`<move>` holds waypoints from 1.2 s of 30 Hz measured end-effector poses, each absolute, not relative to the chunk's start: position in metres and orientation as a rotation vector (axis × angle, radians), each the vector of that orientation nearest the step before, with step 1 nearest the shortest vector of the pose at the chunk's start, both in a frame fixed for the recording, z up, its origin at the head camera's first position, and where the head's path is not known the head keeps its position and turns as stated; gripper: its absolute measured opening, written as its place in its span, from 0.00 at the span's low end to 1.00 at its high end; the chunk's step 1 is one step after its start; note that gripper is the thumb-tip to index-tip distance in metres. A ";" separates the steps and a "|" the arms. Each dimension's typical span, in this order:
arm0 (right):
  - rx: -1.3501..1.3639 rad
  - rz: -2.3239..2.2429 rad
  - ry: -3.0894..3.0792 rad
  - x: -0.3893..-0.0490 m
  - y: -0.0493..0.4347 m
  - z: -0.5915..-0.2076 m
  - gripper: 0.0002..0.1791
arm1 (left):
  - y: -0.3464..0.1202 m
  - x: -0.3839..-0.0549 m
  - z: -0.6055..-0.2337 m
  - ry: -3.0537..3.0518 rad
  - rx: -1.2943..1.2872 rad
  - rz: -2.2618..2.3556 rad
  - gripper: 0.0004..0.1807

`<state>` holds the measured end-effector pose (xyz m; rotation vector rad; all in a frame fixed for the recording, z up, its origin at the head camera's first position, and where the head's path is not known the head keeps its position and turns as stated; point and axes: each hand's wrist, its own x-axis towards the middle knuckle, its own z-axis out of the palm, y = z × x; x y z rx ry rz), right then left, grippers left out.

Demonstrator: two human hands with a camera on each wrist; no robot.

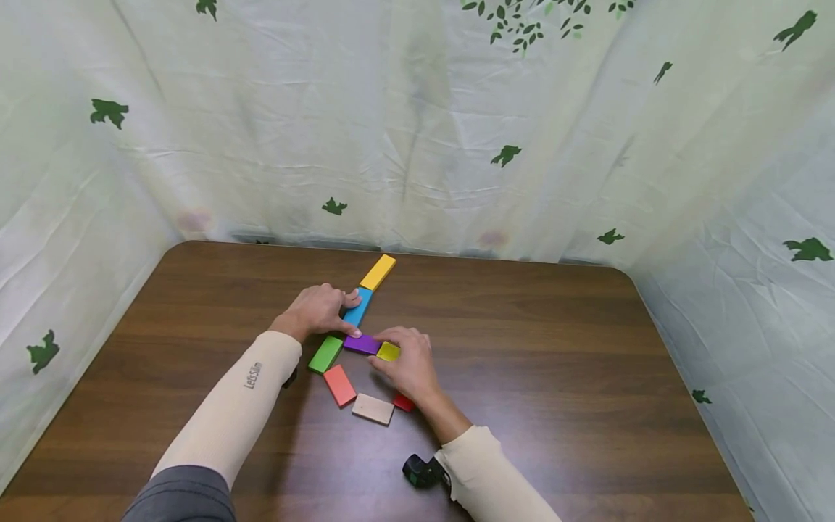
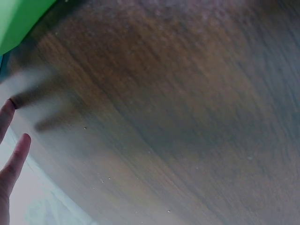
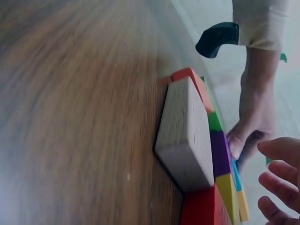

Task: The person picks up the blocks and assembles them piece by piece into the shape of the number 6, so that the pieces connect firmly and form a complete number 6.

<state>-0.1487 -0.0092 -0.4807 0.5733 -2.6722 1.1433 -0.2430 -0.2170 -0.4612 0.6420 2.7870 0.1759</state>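
My left hand [image 1: 318,308] reaches in from the left, its thumb resting on the purple block [image 1: 361,344] and its fingertips over the blue block [image 1: 357,307]. In the left wrist view, two straight fingers [image 2: 18,152] show. Around the yellow block [image 1: 388,352] stand the thumb and fingers of my right hand [image 1: 411,359]. A gap separates those loosely bent fingers [image 3: 281,183] from the blocks in the right wrist view. Beyond the blue block lies an orange-yellow block [image 1: 378,272]. The green block [image 1: 325,354], coral block [image 1: 340,386], plain wood block [image 1: 373,409] and partly hidden red block [image 1: 404,402] curve round below.
The blocks lie flat on a brown wooden table [image 1: 554,377], roughly in a ring with a tail toward the back. A pale curtain [image 1: 274,145] with green bird and leaf prints hangs behind and beside the table. Each wrist carries a small black camera [image 1: 420,471].
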 end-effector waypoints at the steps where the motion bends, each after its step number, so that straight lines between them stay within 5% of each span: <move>1: 0.574 1.159 -2.678 -0.149 -0.007 -0.481 0.16 | -0.217 -0.243 -0.461 2.787 0.641 0.176 0.46; 36: 0.463 1.078 -2.872 -0.153 0.019 -0.495 0.18 | -0.218 -0.241 -0.462 2.780 0.622 0.192 0.46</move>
